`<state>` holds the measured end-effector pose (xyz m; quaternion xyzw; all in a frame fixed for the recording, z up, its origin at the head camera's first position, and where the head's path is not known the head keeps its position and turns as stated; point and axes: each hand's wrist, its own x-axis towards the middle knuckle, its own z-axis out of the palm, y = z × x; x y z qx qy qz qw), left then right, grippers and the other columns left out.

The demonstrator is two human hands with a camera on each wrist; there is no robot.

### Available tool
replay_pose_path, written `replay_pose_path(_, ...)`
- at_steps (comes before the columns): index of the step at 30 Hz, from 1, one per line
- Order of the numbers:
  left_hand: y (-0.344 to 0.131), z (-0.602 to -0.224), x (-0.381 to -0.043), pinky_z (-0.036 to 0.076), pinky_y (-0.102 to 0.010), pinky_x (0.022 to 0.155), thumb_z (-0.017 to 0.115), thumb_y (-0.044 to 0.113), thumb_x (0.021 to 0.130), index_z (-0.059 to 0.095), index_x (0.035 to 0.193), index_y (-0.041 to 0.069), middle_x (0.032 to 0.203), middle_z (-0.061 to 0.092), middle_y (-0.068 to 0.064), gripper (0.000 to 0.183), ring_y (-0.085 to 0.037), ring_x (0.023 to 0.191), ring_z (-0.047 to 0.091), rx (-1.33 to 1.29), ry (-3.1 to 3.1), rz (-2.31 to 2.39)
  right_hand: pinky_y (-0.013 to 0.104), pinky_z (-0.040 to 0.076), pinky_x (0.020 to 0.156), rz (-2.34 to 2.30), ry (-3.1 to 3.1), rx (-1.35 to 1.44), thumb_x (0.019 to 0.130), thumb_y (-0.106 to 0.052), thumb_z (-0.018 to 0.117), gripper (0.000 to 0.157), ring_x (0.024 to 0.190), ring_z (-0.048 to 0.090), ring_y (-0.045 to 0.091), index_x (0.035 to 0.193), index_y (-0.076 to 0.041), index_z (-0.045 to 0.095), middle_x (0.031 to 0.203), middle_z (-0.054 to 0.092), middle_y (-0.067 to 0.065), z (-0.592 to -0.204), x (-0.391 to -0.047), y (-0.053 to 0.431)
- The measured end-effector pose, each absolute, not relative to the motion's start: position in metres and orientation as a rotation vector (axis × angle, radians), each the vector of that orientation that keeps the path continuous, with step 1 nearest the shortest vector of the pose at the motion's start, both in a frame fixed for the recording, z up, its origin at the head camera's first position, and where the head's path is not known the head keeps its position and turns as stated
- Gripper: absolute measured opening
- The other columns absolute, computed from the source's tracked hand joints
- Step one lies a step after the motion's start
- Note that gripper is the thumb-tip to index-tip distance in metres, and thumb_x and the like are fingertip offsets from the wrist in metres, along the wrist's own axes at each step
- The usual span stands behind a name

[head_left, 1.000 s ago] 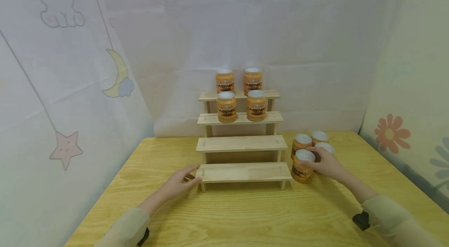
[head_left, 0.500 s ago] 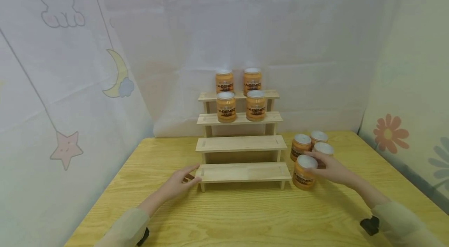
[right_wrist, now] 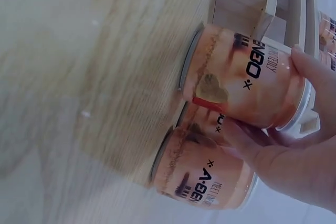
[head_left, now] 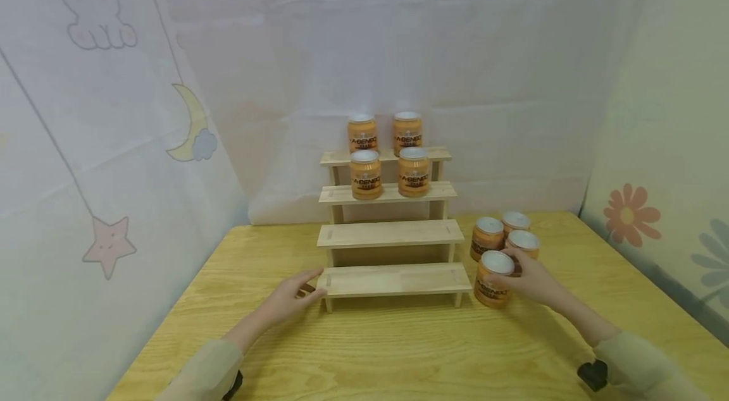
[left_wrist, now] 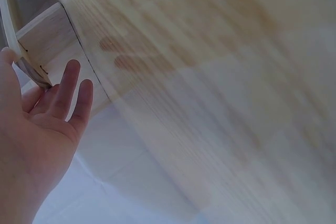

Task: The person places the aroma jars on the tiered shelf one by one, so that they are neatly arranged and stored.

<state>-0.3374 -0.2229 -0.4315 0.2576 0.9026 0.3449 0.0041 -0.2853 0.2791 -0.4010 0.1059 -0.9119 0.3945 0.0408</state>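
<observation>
Head view: my right hand pinches the nearest orange can, near three more cans. My left hand pinches the lowest wooden shelf at its left end

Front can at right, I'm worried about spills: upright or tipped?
Upright: in the head view, the front can has its pale lid facing up.

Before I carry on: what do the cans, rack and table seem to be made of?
Cans: glossy printed bodies, metal or plastic, I can't tell which; their grey rims look metallic.
Rack: pale wood, apparently unvarnished, judging by its grain and dull surface.
Table: smooth, faintly shiny; the grain suggests wood, though it could be wood-look laminate.
</observation>
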Motion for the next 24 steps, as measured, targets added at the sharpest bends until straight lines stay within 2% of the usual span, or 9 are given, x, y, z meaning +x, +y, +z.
replay_pose_path(2, -0.223, -0.432, -0.337, 0.054, -0.039, 0.084, 0.054, 0.046, 0.093, 0.038, 0.144, 0.012, 0.141, 0.046, -0.016, 0.064, -0.027, 0.104, 0.061, 0.795, 2.827, 1.088, 0.04, 0.054, 0.081, 1.25, -2.795, 0.352, 0.085, -0.035, 0.07, 0.084, 0.118, 0.049, 0.045, 0.144, 0.006, 0.025, 0.147, 0.023, 0.033, -0.401, -0.286, 0.281)
replay_pose_path(6, -0.223, -0.432, -0.336, 0.054, -0.039, 0.084, 0.054, 0.046, 0.093, 0.039, 0.144, 0.011, 0.14, 0.046, -0.016, 0.063, -0.027, 0.103, 0.061, 0.795, 2.826, 1.096, 0.036, 0.054, 0.082, 1.303, -2.823, 0.42, 0.085, -0.032, 0.07, 0.098, 0.119, 0.049, 0.043, 0.149, 0.004, 0.004, 0.139, 0.037, 0.03, -0.4, -0.283, 0.284)
replay_pose_path(8, -0.223, -0.431, -0.336, 0.054, -0.04, 0.085, 0.054, 0.045, 0.093, 0.039, 0.144, 0.01, 0.14, 0.047, -0.016, 0.063, -0.027, 0.103, 0.061, 0.805, 2.823, 1.099, 0.034, 0.054, 0.08, 1.306, -2.841, 0.429, 0.085, -0.031, 0.07, 0.1, 0.118, 0.051, 0.041, 0.149, 0.003, 0.001, 0.135, 0.043, 0.028, -0.398, -0.28, 0.285)
replay_pose_path(10, -0.223, -0.43, -0.336, 0.054, -0.041, 0.086, 0.054, 0.044, 0.093, 0.039, 0.144, 0.01, 0.141, 0.046, -0.015, 0.063, -0.027, 0.104, 0.061, 0.818, 2.822, 1.094, 0.031, 0.054, 0.078, 1.294, -2.848, 0.425, 0.084, -0.032, 0.071, 0.096, 0.116, 0.053, 0.039, 0.149, 0.003, 0.01, 0.134, 0.045, 0.027, -0.397, -0.276, 0.284)
replay_pose_path(11, -0.223, -0.429, -0.337, 0.053, -0.042, 0.086, 0.054, 0.044, 0.094, 0.038, 0.144, 0.01, 0.141, 0.046, -0.015, 0.063, -0.027, 0.104, 0.061, 0.828, 2.822, 1.089, 0.031, 0.054, 0.077, 1.287, -2.85, 0.42, 0.083, -0.032, 0.072, 0.092, 0.115, 0.053, 0.04, 0.147, 0.004, 0.017, 0.138, 0.041, 0.028, -0.396, -0.275, 0.283)
replay_pose_path(16, -0.225, -0.427, -0.338, 0.051, -0.046, 0.089, 0.054, 0.044, 0.093, 0.038, 0.144, 0.009, 0.142, 0.044, -0.016, 0.064, -0.028, 0.106, 0.06, 0.859, 2.809, 1.081, 0.033, 0.056, 0.073, 1.186, -2.845, 0.397, 0.081, -0.034, 0.074, 0.073, 0.11, 0.057, 0.04, 0.133, 0.006, 0.042, 0.141, 0.033, 0.034, -0.394, -0.27, 0.276)
replay_pose_path(19, -0.225, -0.427, -0.338, 0.051, -0.046, 0.09, 0.054, 0.045, 0.093, 0.037, 0.144, 0.009, 0.142, 0.044, -0.016, 0.064, -0.028, 0.106, 0.06, 0.864, 2.8, 1.084, 0.033, 0.056, 0.073, 1.157, -2.842, 0.398, 0.08, -0.033, 0.075, 0.071, 0.107, 0.059, 0.038, 0.131, 0.006, 0.045, 0.129, 0.049, 0.03, -0.392, -0.269, 0.273)
replay_pose_path(22, -0.226, -0.428, -0.337, 0.052, -0.045, 0.089, 0.053, 0.045, 0.093, 0.037, 0.144, 0.01, 0.143, 0.044, -0.016, 0.064, -0.029, 0.106, 0.06, 0.865, 2.796, 1.091, 0.031, 0.056, 0.072, 1.158, -2.849, 0.431, 0.08, -0.032, 0.075, 0.069, 0.106, 0.06, 0.036, 0.13, 0.005, 0.046, 0.119, 0.058, 0.023, -0.388, -0.27, 0.271)
replay_pose_path(24, -0.226, -0.429, -0.337, 0.052, -0.043, 0.088, 0.054, 0.044, 0.093, 0.037, 0.144, 0.01, 0.143, 0.044, -0.016, 0.064, -0.028, 0.106, 0.06, 0.863, 2.801, 1.091, 0.031, 0.056, 0.073, 1.166, -2.853, 0.46, 0.08, -0.032, 0.075, 0.068, 0.106, 0.06, 0.036, 0.13, 0.004, 0.046, 0.122, 0.056, 0.024, -0.385, -0.271, 0.27)
